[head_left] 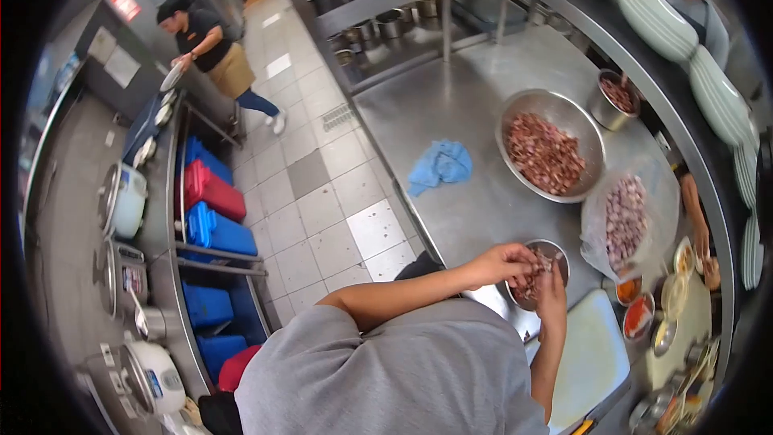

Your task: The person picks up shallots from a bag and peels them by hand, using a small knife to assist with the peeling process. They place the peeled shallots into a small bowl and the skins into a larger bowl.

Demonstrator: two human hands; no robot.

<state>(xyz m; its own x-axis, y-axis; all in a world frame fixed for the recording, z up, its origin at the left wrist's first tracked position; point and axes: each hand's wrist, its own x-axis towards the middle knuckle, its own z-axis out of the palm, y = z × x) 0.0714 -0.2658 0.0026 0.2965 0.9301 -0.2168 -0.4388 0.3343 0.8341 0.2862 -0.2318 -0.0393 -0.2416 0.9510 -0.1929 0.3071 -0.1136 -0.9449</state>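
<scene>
Both hands meet over a small metal bowl (566, 262) that holds reddish-brown chopped meat (527, 288). My left hand (506, 264) reaches in from the left with its fingers closed on small bits of the meat. Close against it, my right hand (551, 300) has its fingers bent together at the bowl's right side; small pieces show between the two hands. Beyond them stands a large steel bowl (594, 141) with more chopped meat. Right of that lies a clear plastic bag (596, 229) of chopped purplish-white onion (626, 221).
A blue cloth (440, 166) lies on the steel table (419, 105). A white cutting board (592, 358) is beside my right arm. A metal pot (609, 115) with meat stands far right, below stacked plates (656, 20). A co-worker (205, 44) holds a plate at the left counter.
</scene>
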